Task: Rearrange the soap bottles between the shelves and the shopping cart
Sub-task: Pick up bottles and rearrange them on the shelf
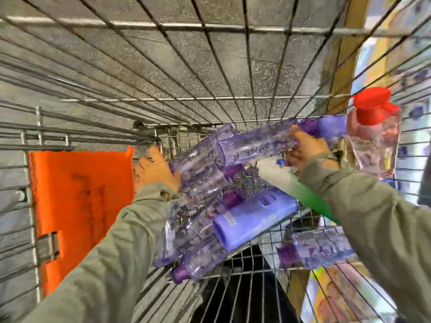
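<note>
Blur: R hand [307, 152] grips purple bottle [254, 145]; L hand [156, 170] contact unclear.

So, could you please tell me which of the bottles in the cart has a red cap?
The clear pinkish bottle at the far right, just past the right hand, cap pointing up; the clear purple bottles beside it have purple caps.

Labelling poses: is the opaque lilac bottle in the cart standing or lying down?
Lying down: the lilac bottle rests on its side among clear purple bottles.
</note>
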Action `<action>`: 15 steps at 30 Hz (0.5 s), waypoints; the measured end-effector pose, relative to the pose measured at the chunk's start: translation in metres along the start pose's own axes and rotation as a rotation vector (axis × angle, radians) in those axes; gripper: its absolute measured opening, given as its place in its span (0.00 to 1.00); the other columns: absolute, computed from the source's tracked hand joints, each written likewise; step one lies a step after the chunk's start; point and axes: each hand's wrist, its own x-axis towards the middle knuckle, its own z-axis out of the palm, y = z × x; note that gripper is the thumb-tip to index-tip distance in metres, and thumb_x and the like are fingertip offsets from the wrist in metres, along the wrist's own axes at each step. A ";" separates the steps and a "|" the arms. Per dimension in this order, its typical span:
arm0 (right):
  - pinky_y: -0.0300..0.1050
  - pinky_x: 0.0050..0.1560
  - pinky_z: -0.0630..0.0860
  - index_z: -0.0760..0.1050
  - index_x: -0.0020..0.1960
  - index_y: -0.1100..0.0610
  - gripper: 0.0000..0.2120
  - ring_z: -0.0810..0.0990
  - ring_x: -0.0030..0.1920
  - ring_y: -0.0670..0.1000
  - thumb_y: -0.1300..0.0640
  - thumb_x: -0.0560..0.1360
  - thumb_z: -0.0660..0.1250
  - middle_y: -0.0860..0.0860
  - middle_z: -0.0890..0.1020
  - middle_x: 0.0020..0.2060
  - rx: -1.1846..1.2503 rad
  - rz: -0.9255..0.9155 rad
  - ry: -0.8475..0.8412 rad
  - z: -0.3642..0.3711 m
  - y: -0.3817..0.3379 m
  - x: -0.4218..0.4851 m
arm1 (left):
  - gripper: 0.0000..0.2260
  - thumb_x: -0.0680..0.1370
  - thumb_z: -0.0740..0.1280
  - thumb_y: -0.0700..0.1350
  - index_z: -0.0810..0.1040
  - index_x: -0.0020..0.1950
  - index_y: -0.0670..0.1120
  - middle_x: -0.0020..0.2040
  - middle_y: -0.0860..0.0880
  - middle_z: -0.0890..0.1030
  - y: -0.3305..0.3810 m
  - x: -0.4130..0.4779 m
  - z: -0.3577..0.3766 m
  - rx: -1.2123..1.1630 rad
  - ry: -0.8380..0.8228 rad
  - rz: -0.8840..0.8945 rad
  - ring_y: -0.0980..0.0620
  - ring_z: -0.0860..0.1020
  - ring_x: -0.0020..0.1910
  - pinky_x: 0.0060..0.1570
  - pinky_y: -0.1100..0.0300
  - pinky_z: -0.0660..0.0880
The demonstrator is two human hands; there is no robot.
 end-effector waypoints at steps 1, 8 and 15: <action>0.46 0.33 0.73 0.70 0.37 0.55 0.12 0.74 0.26 0.46 0.52 0.74 0.70 0.52 0.77 0.30 0.038 0.022 -0.012 -0.001 -0.001 0.003 | 0.38 0.75 0.68 0.51 0.49 0.75 0.38 0.70 0.32 0.59 -0.001 0.003 0.001 -0.017 0.001 0.006 0.33 0.60 0.70 0.66 0.44 0.61; 0.48 0.49 0.78 0.74 0.45 0.55 0.14 0.79 0.48 0.53 0.44 0.72 0.70 0.53 0.80 0.47 0.119 0.179 -0.060 0.002 -0.003 0.017 | 0.43 0.73 0.72 0.42 0.45 0.77 0.41 0.72 0.35 0.56 -0.009 -0.003 0.003 -0.214 -0.012 -0.012 0.36 0.69 0.65 0.64 0.51 0.67; 0.45 0.38 0.76 0.74 0.54 0.53 0.16 0.79 0.48 0.51 0.42 0.75 0.64 0.48 0.82 0.39 0.264 0.252 -0.098 0.012 -0.009 0.017 | 0.27 0.79 0.63 0.49 0.54 0.72 0.42 0.59 0.37 0.73 -0.015 0.006 0.001 -0.041 -0.041 -0.035 0.37 0.75 0.57 0.57 0.46 0.72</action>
